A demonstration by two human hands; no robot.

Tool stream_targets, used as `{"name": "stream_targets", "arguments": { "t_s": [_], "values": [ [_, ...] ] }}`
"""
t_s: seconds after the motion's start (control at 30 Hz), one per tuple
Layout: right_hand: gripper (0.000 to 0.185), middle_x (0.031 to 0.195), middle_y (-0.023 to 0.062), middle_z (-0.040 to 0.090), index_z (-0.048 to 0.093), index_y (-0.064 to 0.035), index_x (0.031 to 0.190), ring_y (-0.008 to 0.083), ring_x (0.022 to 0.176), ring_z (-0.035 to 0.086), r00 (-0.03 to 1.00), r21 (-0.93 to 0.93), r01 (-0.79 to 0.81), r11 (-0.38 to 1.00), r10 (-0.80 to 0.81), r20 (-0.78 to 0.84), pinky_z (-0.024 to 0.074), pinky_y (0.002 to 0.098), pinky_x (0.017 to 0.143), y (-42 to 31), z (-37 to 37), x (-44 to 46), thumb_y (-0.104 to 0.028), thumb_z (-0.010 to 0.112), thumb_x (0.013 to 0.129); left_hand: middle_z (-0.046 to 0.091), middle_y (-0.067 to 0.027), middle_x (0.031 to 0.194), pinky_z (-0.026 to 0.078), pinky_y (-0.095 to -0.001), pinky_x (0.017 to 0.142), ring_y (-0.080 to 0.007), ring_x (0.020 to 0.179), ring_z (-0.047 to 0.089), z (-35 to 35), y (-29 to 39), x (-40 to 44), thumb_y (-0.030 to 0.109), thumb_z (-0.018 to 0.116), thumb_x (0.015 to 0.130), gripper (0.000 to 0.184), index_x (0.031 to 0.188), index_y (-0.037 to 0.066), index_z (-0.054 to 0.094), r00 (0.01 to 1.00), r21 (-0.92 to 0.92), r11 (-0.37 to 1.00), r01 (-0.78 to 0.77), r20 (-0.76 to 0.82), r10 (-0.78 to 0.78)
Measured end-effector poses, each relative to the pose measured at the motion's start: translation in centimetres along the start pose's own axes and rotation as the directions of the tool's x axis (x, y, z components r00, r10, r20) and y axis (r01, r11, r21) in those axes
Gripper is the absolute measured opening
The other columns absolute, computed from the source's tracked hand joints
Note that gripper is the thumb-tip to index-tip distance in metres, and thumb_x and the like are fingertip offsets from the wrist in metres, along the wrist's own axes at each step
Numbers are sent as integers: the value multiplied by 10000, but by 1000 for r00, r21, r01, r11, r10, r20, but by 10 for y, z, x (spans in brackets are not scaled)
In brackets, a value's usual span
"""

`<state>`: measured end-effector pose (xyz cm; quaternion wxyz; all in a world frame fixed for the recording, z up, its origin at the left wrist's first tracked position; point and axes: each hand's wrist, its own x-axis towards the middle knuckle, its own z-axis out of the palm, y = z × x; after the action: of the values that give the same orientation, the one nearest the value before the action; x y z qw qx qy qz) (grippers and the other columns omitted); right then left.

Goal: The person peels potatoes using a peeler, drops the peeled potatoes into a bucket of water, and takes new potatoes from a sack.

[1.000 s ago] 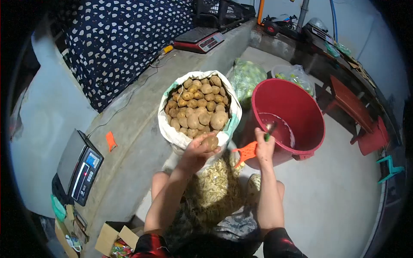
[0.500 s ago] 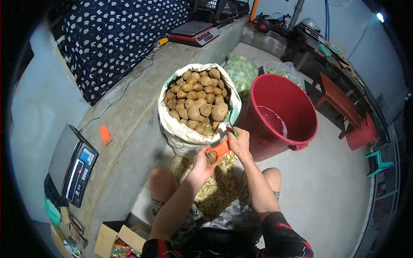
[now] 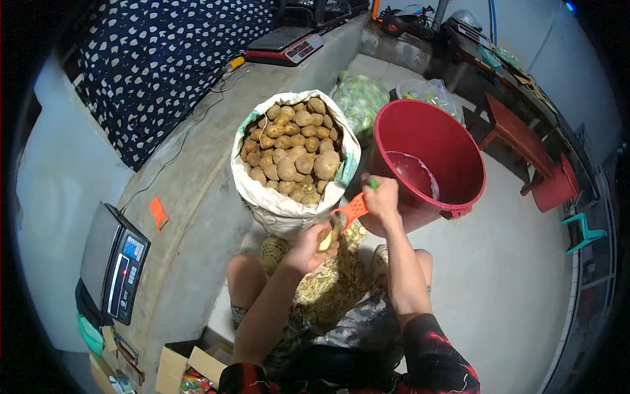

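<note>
My left hand [image 3: 308, 249] is closed around a potato [image 3: 325, 243] with a pale peeled patch. In my right fist [image 3: 384, 199] is an orange peeler [image 3: 356, 208], its head against the upper end of that potato. A small green piece [image 3: 373, 183] sticks out at the top of this fist; what it belongs to is hidden. Just beyond both hands stands a white sack [image 3: 275, 203] with its rim rolled down, full of unpeeled potatoes [image 3: 287, 169]. Below my hands, a heap of pale peelings [image 3: 331, 282] lies on the floor between my feet.
A large red bin [image 3: 453, 161] stands close to my right hand. Behind it are a bag of green vegetables [image 3: 361, 105] and a red stool [image 3: 515, 134]. To the left, a ledge holds a digital scale [image 3: 118, 266], an orange packet [image 3: 158, 213] and a red scale [image 3: 285, 47].
The potato in my left hand now shows a pale peeled side. My right hand has moved slightly up and right relative to my left. The whole view has shifted a little.
</note>
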<state>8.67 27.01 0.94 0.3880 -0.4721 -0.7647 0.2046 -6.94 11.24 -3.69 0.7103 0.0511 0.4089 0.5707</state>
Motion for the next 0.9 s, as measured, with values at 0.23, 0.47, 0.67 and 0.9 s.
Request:
{"name": "stream_targets", "arguments": {
  "t_s": [0.23, 0.47, 0.67, 0.9],
  "values": [
    [338, 526, 175, 509, 514, -19, 555, 313, 449, 511, 946, 110, 320, 941, -310, -96, 399, 410, 476, -31, 5, -22, -147, 622, 848, 600, -96, 922, 529, -376, 760, -233, 806, 613, -9, -2, -3, 215, 530, 936, 207, 1040, 36, 537, 966, -309, 947, -81, 209, 151],
    [174, 711, 230, 622, 715, -43, 821, 301, 473, 564, 996, 87, -22, 996, 29, -80, 449, 383, 512, 6, -16, 5, -128, 579, 752, 622, -139, 993, 541, -371, 759, -261, 904, 631, -31, -7, 2, 180, 735, 803, 445, 1131, 12, 485, 573, 621, 107, -776, 626, 529],
    [271, 541, 160, 514, 557, -8, 620, 314, 452, 496, 941, 171, 334, 927, -320, -109, 393, 410, 486, -34, 0, -27, -141, 602, 851, 632, -163, 927, 511, -377, 749, -303, 855, 633, -6, 3, -18, 311, 746, 781, 458, 1054, 5, 542, 822, 239, 795, -558, 293, 489],
    [182, 574, 201, 538, 655, -31, 714, 316, 492, 549, 992, -13, -52, 999, 50, -113, 427, 408, 502, 4, -16, 7, -178, 601, 806, 615, -147, 922, 493, -386, 762, -307, 865, 630, -33, 3, -3, 251, 796, 723, 483, 1084, 63, 535, 646, 765, -72, -640, 586, 489]
  ]
}}
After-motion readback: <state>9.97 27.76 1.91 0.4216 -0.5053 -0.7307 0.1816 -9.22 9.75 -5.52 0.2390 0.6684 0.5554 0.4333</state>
